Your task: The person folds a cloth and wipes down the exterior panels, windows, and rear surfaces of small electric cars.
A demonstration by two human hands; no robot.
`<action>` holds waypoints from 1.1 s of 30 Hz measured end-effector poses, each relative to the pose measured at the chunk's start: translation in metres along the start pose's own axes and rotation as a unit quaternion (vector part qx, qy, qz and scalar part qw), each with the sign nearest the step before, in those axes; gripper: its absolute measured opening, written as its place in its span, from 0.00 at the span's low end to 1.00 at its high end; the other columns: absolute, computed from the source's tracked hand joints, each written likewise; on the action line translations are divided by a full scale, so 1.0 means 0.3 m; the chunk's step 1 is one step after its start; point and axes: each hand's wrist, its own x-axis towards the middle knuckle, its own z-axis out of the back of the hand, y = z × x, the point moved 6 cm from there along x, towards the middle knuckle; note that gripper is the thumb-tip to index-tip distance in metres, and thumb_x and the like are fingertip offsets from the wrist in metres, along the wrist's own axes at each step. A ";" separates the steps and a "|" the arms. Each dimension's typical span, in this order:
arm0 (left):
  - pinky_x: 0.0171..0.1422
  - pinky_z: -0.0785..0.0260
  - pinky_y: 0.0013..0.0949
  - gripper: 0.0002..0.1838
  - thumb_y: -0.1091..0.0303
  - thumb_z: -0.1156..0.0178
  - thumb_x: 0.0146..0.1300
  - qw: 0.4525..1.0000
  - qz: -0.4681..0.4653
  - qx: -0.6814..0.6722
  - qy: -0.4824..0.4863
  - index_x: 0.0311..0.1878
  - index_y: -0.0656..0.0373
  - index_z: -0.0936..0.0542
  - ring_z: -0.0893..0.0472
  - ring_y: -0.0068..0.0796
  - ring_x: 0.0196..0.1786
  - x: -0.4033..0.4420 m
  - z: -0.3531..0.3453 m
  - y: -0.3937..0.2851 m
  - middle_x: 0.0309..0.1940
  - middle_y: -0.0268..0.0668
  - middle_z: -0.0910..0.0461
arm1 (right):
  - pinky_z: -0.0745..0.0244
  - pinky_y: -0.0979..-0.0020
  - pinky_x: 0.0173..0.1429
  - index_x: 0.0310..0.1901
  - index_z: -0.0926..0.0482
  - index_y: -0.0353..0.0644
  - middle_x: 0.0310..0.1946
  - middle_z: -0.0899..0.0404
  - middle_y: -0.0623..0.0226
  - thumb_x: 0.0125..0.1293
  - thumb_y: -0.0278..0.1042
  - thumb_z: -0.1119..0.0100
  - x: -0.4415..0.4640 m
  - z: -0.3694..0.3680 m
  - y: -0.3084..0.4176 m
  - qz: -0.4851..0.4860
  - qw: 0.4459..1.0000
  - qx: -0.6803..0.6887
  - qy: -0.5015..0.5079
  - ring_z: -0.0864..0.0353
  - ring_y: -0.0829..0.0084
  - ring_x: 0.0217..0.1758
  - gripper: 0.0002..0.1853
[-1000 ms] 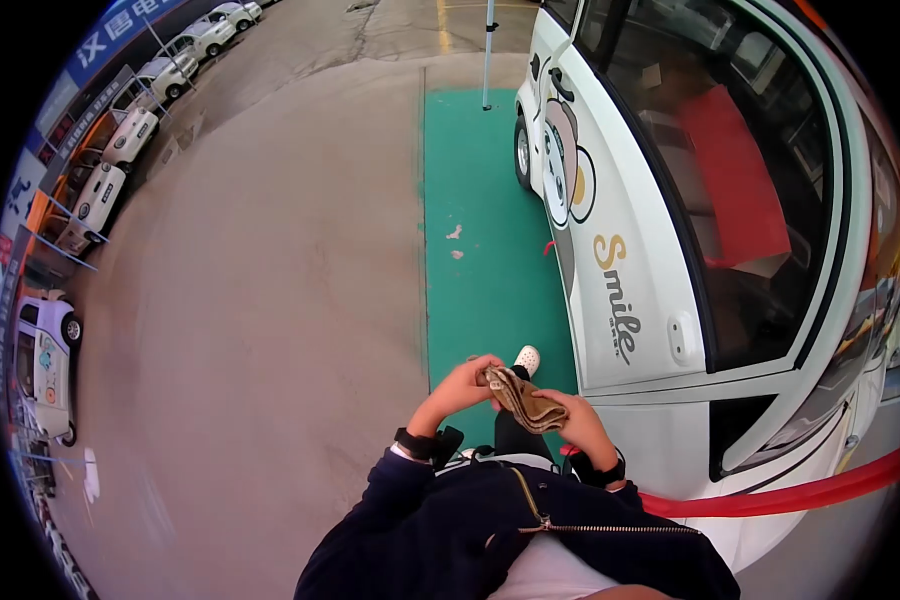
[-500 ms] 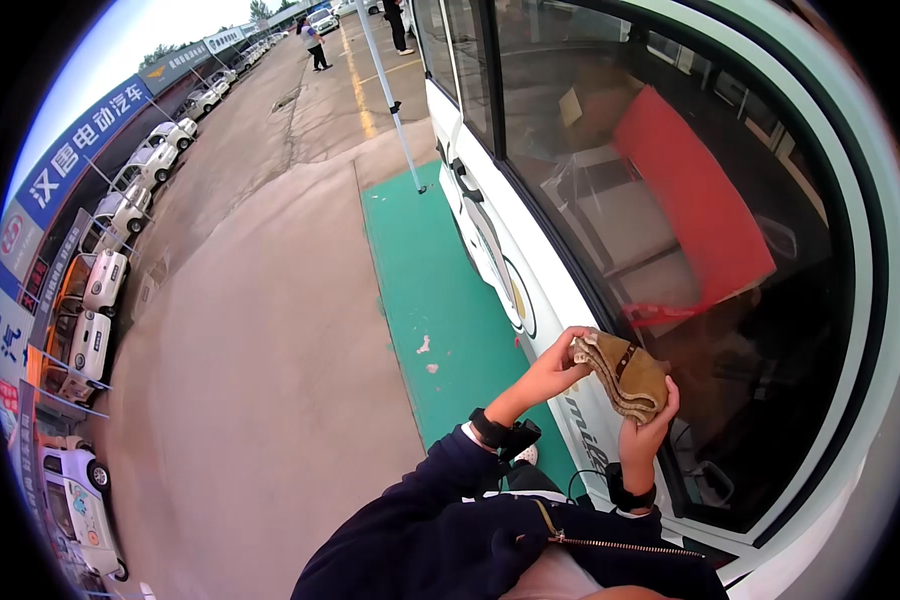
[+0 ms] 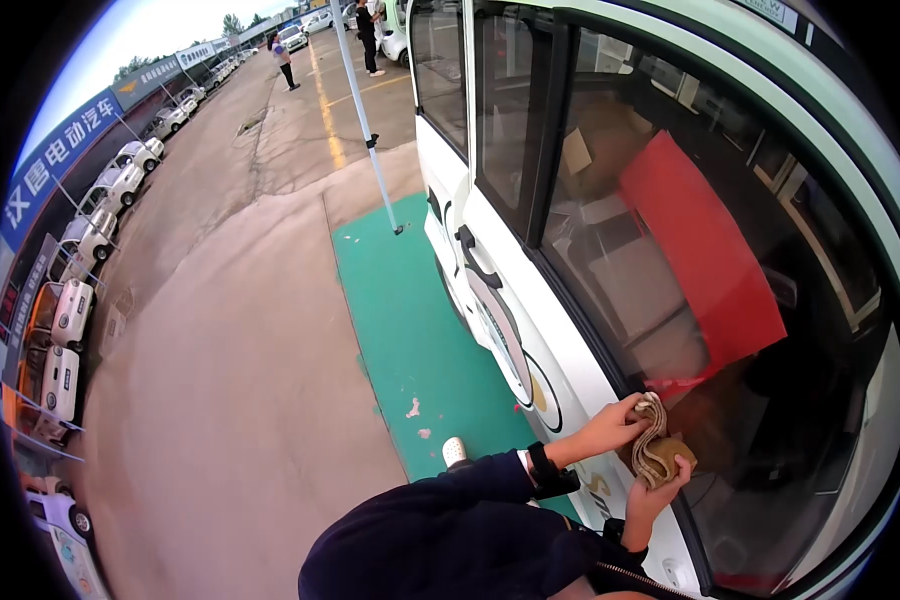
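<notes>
A folded brown cloth (image 3: 656,455) with its layered edges turned up is held between both hands, in front of the side window (image 3: 760,440) of a white vehicle. My left hand (image 3: 613,424) pinches the upper left end of the cloth. Around its lower right end, the fingers of my right hand (image 3: 660,490) are wrapped. The cloth bends in an S shape between them. Whether it touches the glass, I cannot tell.
The white vehicle door (image 3: 490,300) with black handles runs along my right. Behind the glass is a red panel (image 3: 705,250). A green mat (image 3: 390,330) lies below, with a pole (image 3: 362,110) on it. Parked cars (image 3: 75,310) line the left; people (image 3: 368,38) stand far off.
The view has shifted, showing more of the vehicle's side. Both hands stay on the cloth, which has turned and now shows more of its folded edges.
</notes>
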 end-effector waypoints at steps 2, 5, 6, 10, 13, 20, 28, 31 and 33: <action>0.42 0.29 0.33 0.23 0.65 0.42 0.66 0.999 -0.026 -0.019 0.012 0.61 0.63 0.33 0.16 0.32 0.36 0.034 0.105 -0.016 0.33 0.44 0.16 | 0.41 0.62 0.68 0.60 0.41 0.42 0.57 0.36 0.50 0.54 0.16 0.44 0.026 -0.099 0.026 -0.018 0.999 0.024 -0.022 0.32 0.57 0.60 0.31; 0.44 0.26 0.32 0.23 0.66 0.43 0.67 1.000 -0.007 -0.020 0.004 0.61 0.65 0.34 0.16 0.31 0.38 0.072 0.272 0.002 0.34 0.44 0.16 | 0.43 0.62 0.69 0.62 0.42 0.40 0.57 0.37 0.49 0.55 0.18 0.42 0.090 -0.249 0.044 -0.017 1.000 0.021 -0.011 0.34 0.57 0.61 0.32; 0.44 0.26 0.32 0.23 0.66 0.43 0.67 1.000 -0.006 -0.021 0.004 0.61 0.65 0.34 0.16 0.31 0.38 0.092 0.337 0.024 0.34 0.44 0.16 | 0.44 0.59 0.68 0.61 0.41 0.38 0.56 0.37 0.49 0.54 0.19 0.41 0.109 -0.305 0.052 0.015 0.999 -0.048 -0.005 0.35 0.53 0.60 0.32; 0.50 0.20 0.32 0.19 0.69 0.48 0.71 0.976 0.039 -0.214 -0.007 0.60 0.68 0.36 0.15 0.32 0.44 0.137 0.526 0.140 0.40 0.45 0.18 | 0.47 0.54 0.68 0.60 0.39 0.34 0.55 0.37 0.46 0.52 0.22 0.39 0.141 -0.486 0.060 0.032 0.993 -0.112 0.031 0.38 0.47 0.60 0.32; 0.57 0.23 0.33 0.20 0.71 0.49 0.71 0.969 0.075 -0.233 0.024 0.64 0.64 0.37 0.20 0.28 0.53 0.106 0.615 0.151 0.53 0.39 0.24 | 0.49 0.49 0.67 0.61 0.39 0.33 0.54 0.36 0.43 0.52 0.26 0.38 0.169 -0.579 0.101 0.056 0.982 -0.169 0.057 0.39 0.43 0.59 0.34; 0.51 0.22 0.32 0.24 0.70 0.48 0.69 0.979 0.041 -0.198 -0.033 0.64 0.70 0.40 0.16 0.32 0.45 0.154 0.879 0.186 0.45 0.45 0.19 | 0.49 0.45 0.65 0.63 0.40 0.32 0.52 0.36 0.41 0.52 0.35 0.34 0.277 -0.872 0.204 0.122 0.946 -0.279 0.114 0.40 0.40 0.57 0.38; 0.48 0.26 0.33 0.18 0.72 0.47 0.66 0.999 0.018 -0.031 0.040 0.58 0.63 0.33 0.18 0.29 0.41 0.290 1.297 0.025 0.39 0.41 0.19 | 0.45 0.48 0.54 0.59 0.39 0.36 0.46 0.36 0.48 0.48 0.39 0.30 0.423 -1.220 0.343 0.160 0.936 -0.305 0.073 0.39 0.46 0.47 0.38; 0.42 0.30 0.40 0.16 0.74 0.46 0.62 0.982 -0.037 0.091 0.161 0.52 0.57 0.33 0.20 0.47 0.37 0.342 1.338 -0.045 0.32 0.45 0.22 | 0.47 0.49 0.56 0.58 0.38 0.39 0.51 0.37 0.60 0.50 0.46 0.28 0.404 -1.240 0.340 0.182 0.920 -0.346 0.019 0.40 0.49 0.48 0.39; 0.42 0.31 0.41 0.15 0.75 0.46 0.61 0.972 -0.036 0.104 0.208 0.52 0.57 0.33 0.20 0.51 0.37 0.372 1.358 -0.037 0.32 0.46 0.23 | 0.47 0.51 0.57 0.55 0.36 0.38 0.51 0.40 0.60 0.50 0.48 0.27 0.390 -1.242 0.347 0.135 0.906 -0.399 0.055 0.40 0.51 0.51 0.36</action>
